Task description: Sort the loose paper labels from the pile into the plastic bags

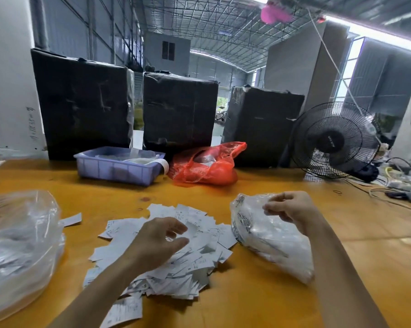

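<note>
Where labels sprawl — orange table, warehouse.

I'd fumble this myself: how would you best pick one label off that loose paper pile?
Probably from above, at the pile's far edge beyond the left hand, where single labels lie flat with corners sticking out. Pinch a free corner with thumb and forefinger.

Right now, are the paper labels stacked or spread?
Spread: the paper labels lie loose and overlapping on the table, under the left hand.
</note>
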Tool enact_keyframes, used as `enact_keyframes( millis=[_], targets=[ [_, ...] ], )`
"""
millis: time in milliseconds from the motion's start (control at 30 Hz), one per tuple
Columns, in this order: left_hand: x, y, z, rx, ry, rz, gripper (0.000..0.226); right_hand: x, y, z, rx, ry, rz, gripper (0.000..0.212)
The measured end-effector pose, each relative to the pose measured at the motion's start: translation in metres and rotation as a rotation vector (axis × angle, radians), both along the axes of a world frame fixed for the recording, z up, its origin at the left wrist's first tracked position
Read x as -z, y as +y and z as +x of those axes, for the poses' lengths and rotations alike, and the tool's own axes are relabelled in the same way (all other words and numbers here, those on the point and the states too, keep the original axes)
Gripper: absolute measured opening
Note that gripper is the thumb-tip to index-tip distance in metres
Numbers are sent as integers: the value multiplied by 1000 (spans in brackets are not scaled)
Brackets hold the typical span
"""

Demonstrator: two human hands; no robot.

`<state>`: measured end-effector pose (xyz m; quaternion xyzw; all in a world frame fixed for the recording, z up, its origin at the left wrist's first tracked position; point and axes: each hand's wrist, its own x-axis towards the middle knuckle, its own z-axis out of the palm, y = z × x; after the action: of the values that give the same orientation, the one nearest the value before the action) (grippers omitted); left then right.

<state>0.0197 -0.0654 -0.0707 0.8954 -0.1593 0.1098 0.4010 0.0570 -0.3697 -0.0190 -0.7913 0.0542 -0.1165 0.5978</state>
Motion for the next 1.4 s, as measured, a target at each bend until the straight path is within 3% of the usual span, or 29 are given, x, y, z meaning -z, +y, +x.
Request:
enact_keyframes(
  millis=[100, 233, 300, 367, 500, 633, 967, 1133, 1400],
  targets=[
    [-5, -5, -2, 44, 104, -274, 17, -11, 19, -7, -212, 18, 161, 4],
    [-15, -8, -5, 173, 418, -687, 58, -16, 65, -12, -548, 107, 147, 11],
    [-19, -8, -7, 204, 541, -796, 67, -13, 89, -14, -698, 174, 149, 16],
    [-21, -5, -8, 216, 590, -859, 61, -8, 109, -17, -783, 209, 133, 20],
    [-19, 3, -7, 109, 491, -918, 32, -2, 127, -21, -760, 173, 12, 6],
    [-17, 8, -6, 31, 422, -865, 22, 3, 132, -20, -674, 149, -5, 19],
    [-16, 8, -4, -19, 400, -1007, 26, 11, 138, -17, -769, 196, -121, 27],
    [-16, 11, -4, -11, 380, -953, 21, 12, 142, -16, -784, 213, -119, 52],
    [-14, 11, 0, -40, 362, -1009, 27, 16, 148, -18, -775, 271, -78, 27]
  ],
)
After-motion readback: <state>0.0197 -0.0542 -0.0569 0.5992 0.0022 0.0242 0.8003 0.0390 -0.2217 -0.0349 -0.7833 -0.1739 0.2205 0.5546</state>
